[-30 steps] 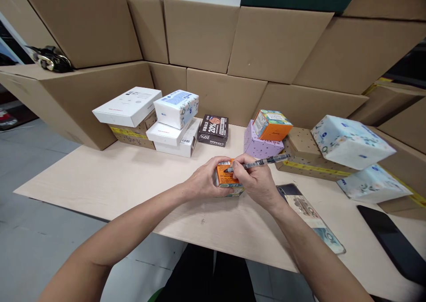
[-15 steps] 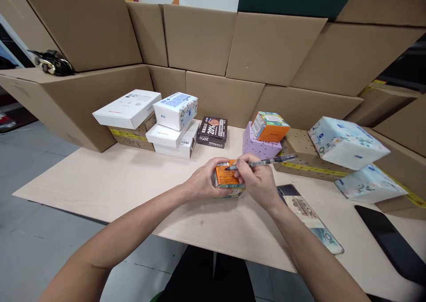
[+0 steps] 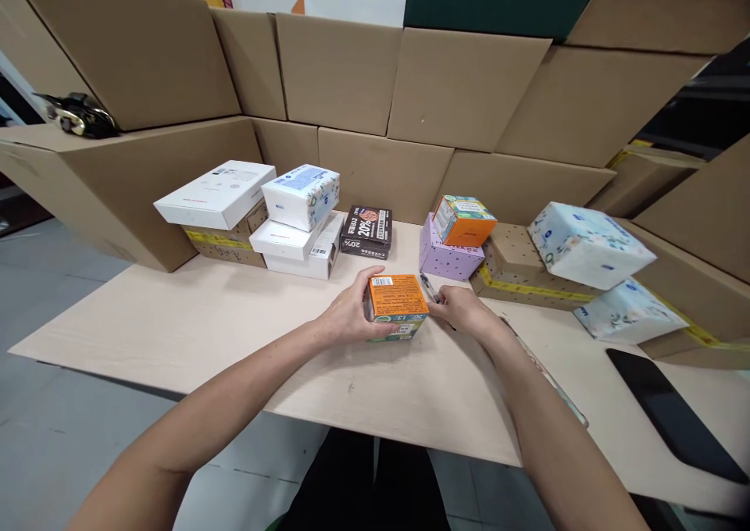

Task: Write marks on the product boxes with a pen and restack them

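Note:
My left hand point(image 3: 349, 311) is wrapped round the left side of a small orange box point(image 3: 399, 297) on the table. The box's printed orange face with a barcode is turned up, and its teal and white side faces me. Just right of the box, my right hand point(image 3: 462, 309) is closed on a pen point(image 3: 430, 287), low over the table. Part of the pen shows past the fingers, pointing away from me; the rest is hidden. My right forearm covers most of a flat thing with a pale rim beneath it.
Behind stand white boxes point(image 3: 216, 195), a tissue pack point(image 3: 301, 195), a black box point(image 3: 367, 232), a purple box point(image 3: 450, 256) under another orange box point(image 3: 466, 220), and more tissue packs point(image 3: 589, 244) at right. A black phone point(image 3: 673, 410) lies at right. Cardboard walls point(image 3: 340, 74) enclose the table.
The right hand has left the box's top, where the pen tip was, and moved right and down beside it. The pen has swung from pointing right to pointing away. The left hand keeps hold.

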Available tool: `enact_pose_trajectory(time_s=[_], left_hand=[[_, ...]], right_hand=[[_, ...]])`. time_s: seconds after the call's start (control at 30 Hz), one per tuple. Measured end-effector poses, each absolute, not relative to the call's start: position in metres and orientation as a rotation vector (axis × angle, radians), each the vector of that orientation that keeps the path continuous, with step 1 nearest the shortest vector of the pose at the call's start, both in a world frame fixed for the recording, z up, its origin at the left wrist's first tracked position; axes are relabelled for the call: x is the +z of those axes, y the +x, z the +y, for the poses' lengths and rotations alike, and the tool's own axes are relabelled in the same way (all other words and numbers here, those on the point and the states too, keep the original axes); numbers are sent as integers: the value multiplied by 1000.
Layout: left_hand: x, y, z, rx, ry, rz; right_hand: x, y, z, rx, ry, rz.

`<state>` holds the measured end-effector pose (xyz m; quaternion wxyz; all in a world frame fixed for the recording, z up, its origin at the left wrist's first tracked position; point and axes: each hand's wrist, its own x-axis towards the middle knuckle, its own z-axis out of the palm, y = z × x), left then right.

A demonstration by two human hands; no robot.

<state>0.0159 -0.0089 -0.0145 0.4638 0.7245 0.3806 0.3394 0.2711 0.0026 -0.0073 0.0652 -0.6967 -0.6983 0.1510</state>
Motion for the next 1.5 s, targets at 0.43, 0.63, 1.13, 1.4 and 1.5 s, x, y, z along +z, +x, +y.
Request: enact_pose_trajectory(time_s=[0.43, 0.63, 1.13, 1.4, 1.5], left_hand=[[-19, 12, -5, 804, 1810, 938], [-16, 12, -7, 779, 1773, 856], [-24, 11, -5, 855, 1801, 808], [-22, 12, -7, 893, 1838, 800], [-20, 13, -8, 889, 1844, 817]], right_hand=[[8, 315, -81, 98, -2340, -1845], [-41, 362, -147, 205, -2556, -1784], [-26, 347, -140, 833, -1749, -1005], [-7, 224, -148, 1723, -621, -506], [-7, 189, -139, 1928, -455, -491]])
